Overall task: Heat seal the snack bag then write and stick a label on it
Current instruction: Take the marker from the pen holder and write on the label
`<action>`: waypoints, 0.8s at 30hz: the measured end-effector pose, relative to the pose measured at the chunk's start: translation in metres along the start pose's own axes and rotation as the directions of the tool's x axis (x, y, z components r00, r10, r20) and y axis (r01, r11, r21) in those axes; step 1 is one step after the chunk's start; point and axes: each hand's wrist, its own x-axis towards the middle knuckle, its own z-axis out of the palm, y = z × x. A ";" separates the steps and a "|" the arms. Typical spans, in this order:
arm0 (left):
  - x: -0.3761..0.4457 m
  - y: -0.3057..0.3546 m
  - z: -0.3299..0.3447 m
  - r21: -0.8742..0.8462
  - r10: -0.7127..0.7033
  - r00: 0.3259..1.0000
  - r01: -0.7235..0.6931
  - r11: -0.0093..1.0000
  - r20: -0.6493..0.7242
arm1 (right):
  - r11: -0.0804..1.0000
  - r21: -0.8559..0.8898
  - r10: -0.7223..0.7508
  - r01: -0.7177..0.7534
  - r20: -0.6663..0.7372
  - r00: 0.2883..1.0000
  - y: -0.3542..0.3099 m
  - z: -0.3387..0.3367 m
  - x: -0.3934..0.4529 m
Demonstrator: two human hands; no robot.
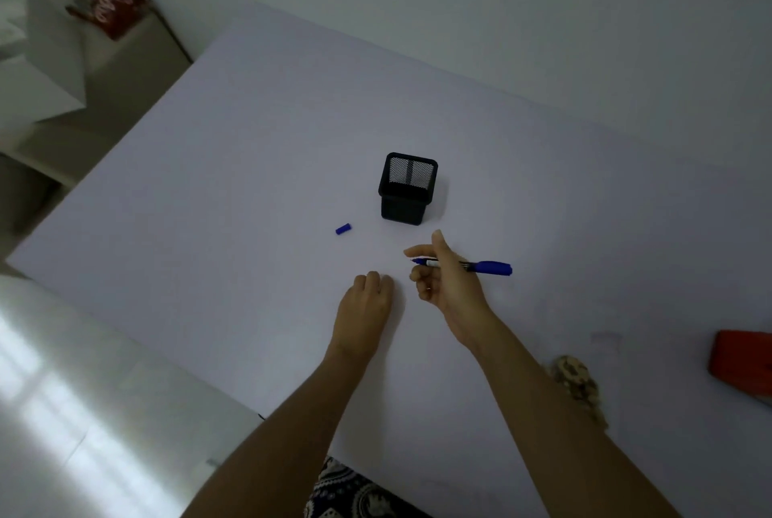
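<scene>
Writing step: you've got the pen [472,266] uncapped in your right hand [449,283], so this looks like the label-writing part of the job.
Right hand: fingers grasping the pen near its tip end, thumb up, nib pointing left, barrel sticking out right; held just above the table [250,141], not touching it as far as I can tell.
Left hand [365,308]: knuckles curled under, resting on the table just left of the right hand. Can't tell if it's pinning anything; no label visible under or beside it.
Label: not seen anywhere on the table. Judgement: find it first, flatten it w/ the left hand, then write.
Tip: drop the grip into a normal writing hold, nib down, and keep the left hand beside the nib so the label won't slide.
Cap [343,228]: lying loose on the table, left of the pen holder [407,192], well apart from both hands. Recap after writing so the nib doesn't dry.
Snack bag [106,8]: far left, off the table on a side surface, red w/ white print. Can't tell if it's sealed.
Red object [741,363]: right edge, partly cut off; can't ID it.
Counts: pens 1; caps 1; pen holders 1 (looks empty); snack bags 1; hands 2; labels 0 visible.
</scene>
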 end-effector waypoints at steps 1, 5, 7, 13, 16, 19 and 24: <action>-0.001 -0.004 0.004 0.007 0.052 0.998 -0.052 0.999 -0.045 | 0.999 -0.031 -0.019 0.018 -0.012 1.000 0.000 0.000 0.001; -0.002 -0.013 0.008 -0.089 0.131 0.988 -0.138 0.987 -0.080 | 0.927 -0.325 -0.212 0.186 -0.044 0.976 0.012 0.003 0.009; 0.002 -0.009 0.004 -0.321 0.024 0.997 -0.047 0.946 -0.074 | 0.854 -0.447 -0.285 0.267 0.028 0.958 0.020 0.005 0.013; 0.016 0.014 -0.017 -0.895 -0.470 0.879 0.274 0.351 0.085 | 0.802 -0.522 -0.326 0.290 0.024 0.945 0.035 0.024 0.023; 0.017 0.014 -0.015 -0.936 -0.489 0.847 0.316 0.154 0.206 | 0.846 -0.480 -0.318 0.233 -0.104 0.942 0.036 0.029 0.027; 0.017 0.012 -0.011 -0.946 -0.491 0.823 0.324 -0.005 0.285 | 0.888 -0.431 -0.271 0.161 -0.205 0.941 0.035 0.028 0.029; 0.016 0.005 -0.010 -0.944 -0.445 0.838 0.324 -0.060 0.316 | 0.801 -0.540 -0.407 0.259 -0.174 0.897 0.034 0.021 0.031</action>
